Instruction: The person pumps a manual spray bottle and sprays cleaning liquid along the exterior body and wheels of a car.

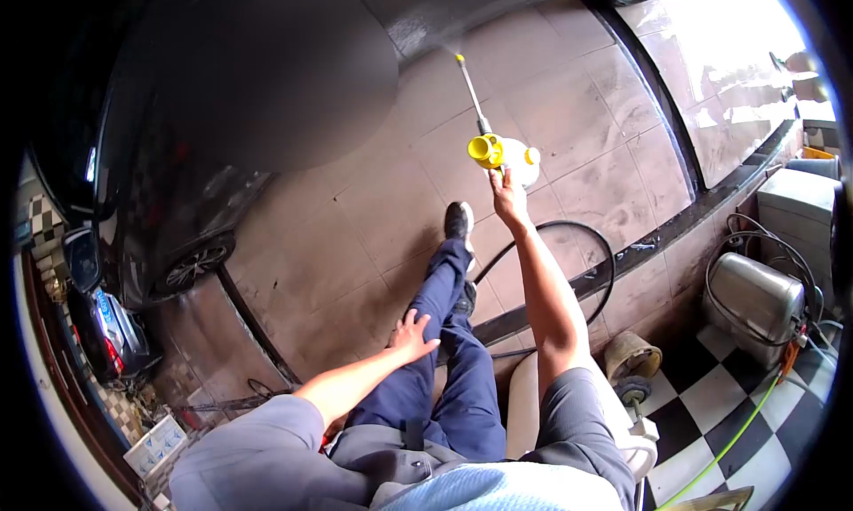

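My right hand [508, 195] is stretched forward and wrapped round a yellow-and-white sprayer [528, 166] with a long metal wand. The wand's yellow tip points at the lower side of a dark car [418, 18], and a faint mist shows at the tip. My left hand [411, 337] rests on my knee with its fingers apart, holding nothing. My legs in dark blue trousers [466, 391] stretch out in front of me.
A black hose [613, 267] loops over the tiled floor [355, 244] beside my right arm. On the right are a metal tank [751, 302], a bucket [633, 355] and a green hose [721, 451]. Another car [111, 333] stands at the left. A grey blur covers the upper left.
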A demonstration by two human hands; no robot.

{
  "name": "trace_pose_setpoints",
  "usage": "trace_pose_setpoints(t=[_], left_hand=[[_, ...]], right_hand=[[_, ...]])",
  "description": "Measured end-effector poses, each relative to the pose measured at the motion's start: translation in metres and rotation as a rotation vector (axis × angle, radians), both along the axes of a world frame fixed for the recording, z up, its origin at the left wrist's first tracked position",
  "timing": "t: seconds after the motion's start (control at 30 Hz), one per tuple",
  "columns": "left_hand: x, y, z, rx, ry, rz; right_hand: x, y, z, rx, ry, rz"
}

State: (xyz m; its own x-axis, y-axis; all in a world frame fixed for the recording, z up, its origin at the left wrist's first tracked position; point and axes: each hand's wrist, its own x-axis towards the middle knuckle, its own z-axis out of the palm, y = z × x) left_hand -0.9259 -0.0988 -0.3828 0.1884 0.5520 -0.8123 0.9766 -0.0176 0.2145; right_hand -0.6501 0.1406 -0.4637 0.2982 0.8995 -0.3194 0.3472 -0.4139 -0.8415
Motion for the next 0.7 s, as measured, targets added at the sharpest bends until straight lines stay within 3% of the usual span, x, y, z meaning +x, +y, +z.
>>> trace_pose_setpoints(t=[0.13, 0.23, 0.4, 0.53, 0.7], left_hand=[[0.06, 0.051, -0.031, -0.052, -0.083, 0.048], [0.101, 0.099, -0.051, -0.129, -0.052, 0.059], [0.132, 0.144, -0.057, -0.172, -0.021, 0.051], [0.157, 0.16, -0.045, -0.25, 0.021, 0.07], [0.171, 0.164, -0.043, -0.28, 0.03, 0.036]], right_hand=[[0.077, 0.043, -0.023, 0.102, -0.112, -0.157], [0.138, 0.083, -0.038, -0.05, 0.047, -0.223], [0.162, 0.092, 0.028, 0.092, -0.105, -0.085], [0.171, 0.089, 0.087, 0.113, -0.151, 0.305], [0.203, 0.101, 0.114, 0.138, 0.029, 0.299]])
